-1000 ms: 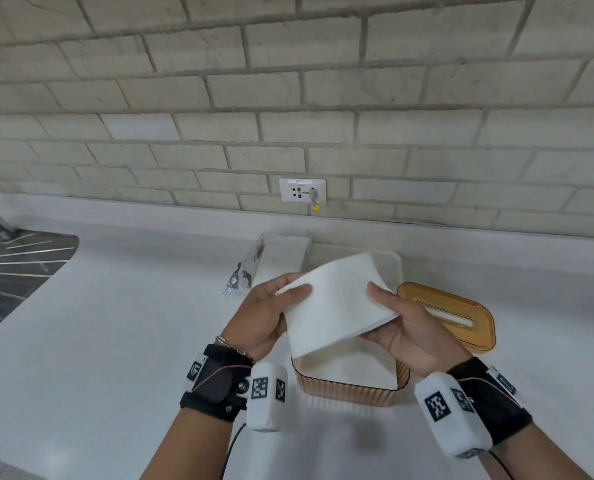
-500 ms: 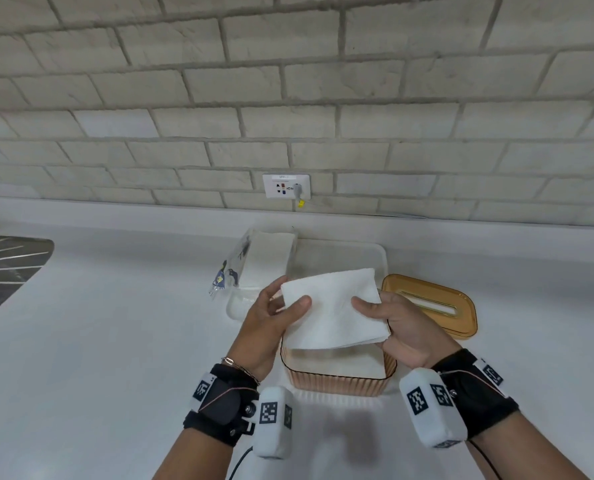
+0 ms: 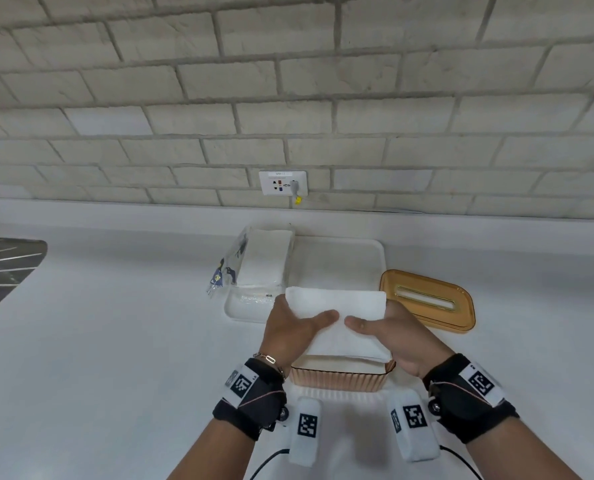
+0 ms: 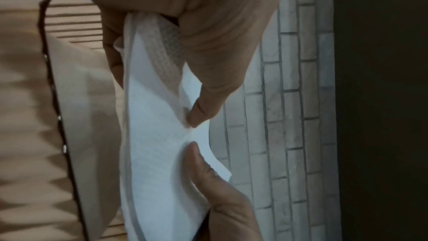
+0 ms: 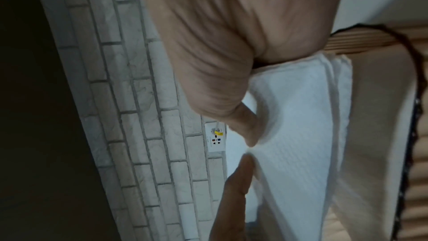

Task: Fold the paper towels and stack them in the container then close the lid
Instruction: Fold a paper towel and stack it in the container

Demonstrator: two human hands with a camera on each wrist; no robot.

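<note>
No readable words, brands or numbers in any view.

Square black-and-white coded markers (image 3: 241, 383) sit on the wrist bands and the white blocks strapped below them, lower centre of the head view; they are patterns, not text. The wall socket plate (image 3: 282, 183), mid-frame on the brick wall, bears a thin line of print along its top edge, too small to make out. The clear plastic pack (image 3: 227, 271) left of the tray shows blue and yellow printed figures, illegible.

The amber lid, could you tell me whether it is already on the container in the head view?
No, the lid lies on the counter to the right of the container, whose top is open.
</note>
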